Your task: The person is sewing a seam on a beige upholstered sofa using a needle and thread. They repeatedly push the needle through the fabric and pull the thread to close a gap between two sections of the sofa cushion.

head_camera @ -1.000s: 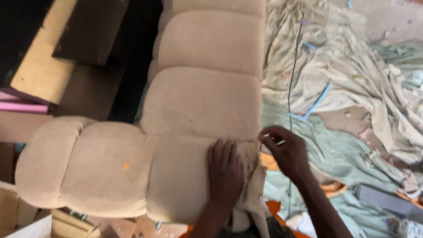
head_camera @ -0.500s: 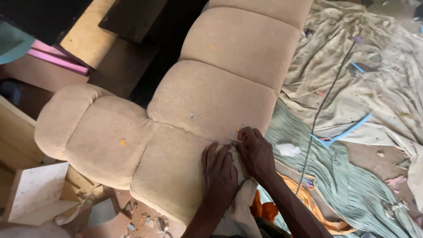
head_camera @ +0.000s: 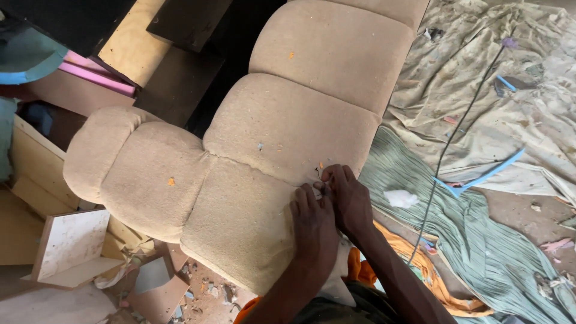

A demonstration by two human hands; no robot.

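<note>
A tan upholstered seat cushion (head_camera: 258, 156) with padded, stitched segments lies across the middle of the view. My left hand (head_camera: 315, 231) rests flat on its lower segment, fingers pointing up toward a seam. Touching it on the right, my right hand (head_camera: 350, 198) has its fingertips pinched on the cushion fabric at that seam, near the cushion's right edge. Something small and dark shows at the fingertips; I cannot tell what it is.
Wooden boards (head_camera: 72, 240) and scraps lie at the left and lower left, with a pink strip (head_camera: 96, 75) beyond. To the right, crumpled beige cloth (head_camera: 480, 78) and green pleated cloth (head_camera: 474, 240) cover the floor, crossed by a thin dark cord (head_camera: 447, 150) and a blue strip (head_camera: 486, 174).
My right hand has come in from the cushion's right edge to the seam, right beside my left hand. The left hand stays flat on the fabric. The view has shifted.
</note>
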